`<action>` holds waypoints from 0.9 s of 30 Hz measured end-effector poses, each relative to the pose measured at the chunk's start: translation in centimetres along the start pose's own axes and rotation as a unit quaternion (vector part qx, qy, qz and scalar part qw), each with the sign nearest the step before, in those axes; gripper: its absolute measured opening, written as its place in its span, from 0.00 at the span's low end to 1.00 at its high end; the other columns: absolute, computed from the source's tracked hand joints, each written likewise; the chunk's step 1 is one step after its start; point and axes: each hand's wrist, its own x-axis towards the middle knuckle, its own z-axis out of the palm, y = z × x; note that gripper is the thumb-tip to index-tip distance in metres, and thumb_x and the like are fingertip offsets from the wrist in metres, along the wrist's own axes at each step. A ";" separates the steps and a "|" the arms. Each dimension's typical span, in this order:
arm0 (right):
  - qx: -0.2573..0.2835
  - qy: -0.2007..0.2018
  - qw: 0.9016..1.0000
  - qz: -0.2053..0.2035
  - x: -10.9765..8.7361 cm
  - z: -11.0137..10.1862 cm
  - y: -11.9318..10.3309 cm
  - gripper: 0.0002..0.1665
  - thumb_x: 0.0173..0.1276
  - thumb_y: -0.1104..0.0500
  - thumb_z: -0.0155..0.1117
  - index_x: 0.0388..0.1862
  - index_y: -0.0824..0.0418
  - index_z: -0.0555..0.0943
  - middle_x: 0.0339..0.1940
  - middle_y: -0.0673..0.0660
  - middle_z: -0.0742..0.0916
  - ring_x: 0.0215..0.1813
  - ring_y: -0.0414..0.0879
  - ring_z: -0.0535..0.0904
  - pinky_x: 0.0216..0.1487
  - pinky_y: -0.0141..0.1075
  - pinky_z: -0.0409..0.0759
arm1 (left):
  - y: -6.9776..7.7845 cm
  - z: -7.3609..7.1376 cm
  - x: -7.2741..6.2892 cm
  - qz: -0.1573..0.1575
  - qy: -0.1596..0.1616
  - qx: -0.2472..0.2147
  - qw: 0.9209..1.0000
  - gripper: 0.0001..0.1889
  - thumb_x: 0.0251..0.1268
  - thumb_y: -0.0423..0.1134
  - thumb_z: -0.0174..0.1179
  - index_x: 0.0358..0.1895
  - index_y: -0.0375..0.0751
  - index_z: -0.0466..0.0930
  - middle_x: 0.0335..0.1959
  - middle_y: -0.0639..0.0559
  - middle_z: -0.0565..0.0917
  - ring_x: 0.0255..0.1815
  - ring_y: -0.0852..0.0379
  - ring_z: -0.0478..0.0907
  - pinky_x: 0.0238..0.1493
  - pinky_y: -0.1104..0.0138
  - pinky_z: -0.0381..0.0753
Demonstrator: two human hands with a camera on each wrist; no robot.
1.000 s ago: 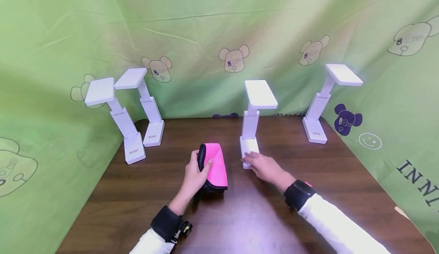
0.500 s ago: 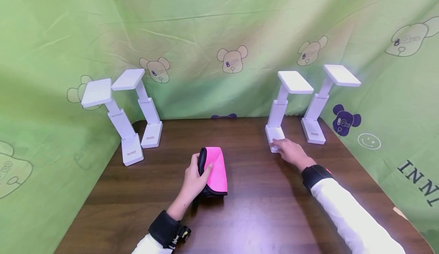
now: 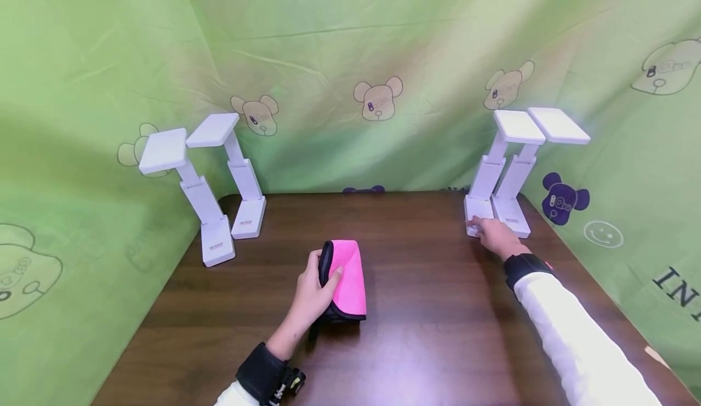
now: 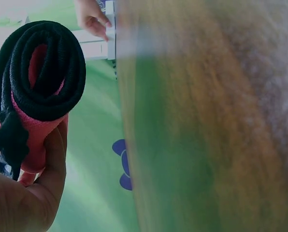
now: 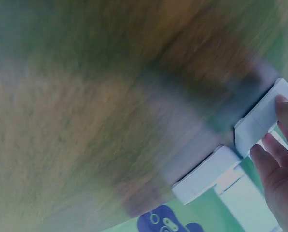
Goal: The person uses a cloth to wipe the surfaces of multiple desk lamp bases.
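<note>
My left hand (image 3: 306,299) grips a folded pink cloth (image 3: 350,278) with black edging over the middle of the table. In the left wrist view the cloth (image 4: 47,72) shows its rolled end, dark layers round a pink core. At the back right, my right hand (image 3: 495,235) holds the base of a white desk lamp (image 3: 484,181), thumb and fingers at its edges. That base (image 5: 260,118) appears in the right wrist view beside a second base (image 5: 207,174). The second white desk lamp (image 3: 515,178) stands close at the held lamp's right.
Two more white desk lamps stand at the left, a nearer lamp (image 3: 202,205) and one farther back (image 3: 243,178). The brown wooden table (image 3: 416,345) meets a green curtain (image 3: 328,41) with cartoon bear heads behind and at both sides.
My right hand has slid the lamp from the middle of the table to the right and back, up beside the corner lamp. The left hand keeps its hold on the cloth, about in place.
</note>
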 end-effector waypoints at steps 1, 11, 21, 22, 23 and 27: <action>0.001 0.000 1.000 0.002 0.0 0.0 0.3 0.24 0.64 0.76 0.59 0.59 0.70 0.80 0.49 0.74 0.86 0.46 0.65 0.83 0.52 0.61 0.79 | -0.1 0.1 -0.1 -0.002 -0.001 -0.002 1.000 0.22 0.71 0.39 0.64 0.62 0.40 0.68 0.44 0.38 0.85 0.39 0.53 0.83 0.40 0.61 0.83; 0.012 0.008 1.000 0.003 0.7 -0.4 2.1 0.25 0.61 0.78 0.59 0.59 0.72 0.78 0.52 0.79 0.83 0.51 0.75 0.80 0.53 0.65 0.77 | 0.1 0.3 0.1 0.008 -0.003 -0.006 1.000 0.21 0.70 0.38 0.64 0.61 0.41 0.68 0.41 0.40 0.84 0.36 0.55 0.82 0.39 0.62 0.83; 0.021 0.027 0.999 -0.013 0.3 -0.5 2.8 0.21 0.69 0.66 0.65 0.58 0.75 0.78 0.60 0.80 0.78 0.60 0.78 0.75 0.62 0.66 0.71 | 0.8 0.8 0.1 0.009 -0.006 -0.005 1.000 0.21 0.69 0.37 0.64 0.61 0.41 0.68 0.39 0.42 0.84 0.36 0.55 0.82 0.39 0.62 0.83; 0.024 0.029 0.999 -0.011 0.3 -0.5 2.9 0.20 0.70 0.67 0.64 0.58 0.75 0.79 0.60 0.80 0.78 0.60 0.78 0.74 0.62 0.66 0.70 | 0.8 0.8 0.1 0.011 -0.006 -0.005 1.000 0.21 0.69 0.37 0.64 0.61 0.40 0.68 0.40 0.42 0.84 0.36 0.55 0.82 0.39 0.62 0.83; 0.026 0.031 0.999 -0.010 0.2 -0.5 3.0 0.19 0.70 0.67 0.64 0.58 0.75 0.79 0.60 0.80 0.78 0.60 0.78 0.75 0.62 0.66 0.70 | 0.7 0.9 0.1 0.009 -0.007 -0.006 1.000 0.21 0.69 0.37 0.64 0.61 0.40 0.68 0.39 0.42 0.84 0.36 0.55 0.82 0.38 0.63 0.83; 0.034 0.036 0.999 -0.004 0.2 -0.2 3.3 0.19 0.71 0.67 0.63 0.57 0.76 0.79 0.60 0.81 0.78 0.60 0.78 0.74 0.62 0.66 0.71 | 0.7 1.1 0.1 0.005 -0.010 -0.010 1.000 0.21 0.69 0.38 0.64 0.61 0.41 0.69 0.39 0.42 0.85 0.36 0.56 0.81 0.38 0.63 0.82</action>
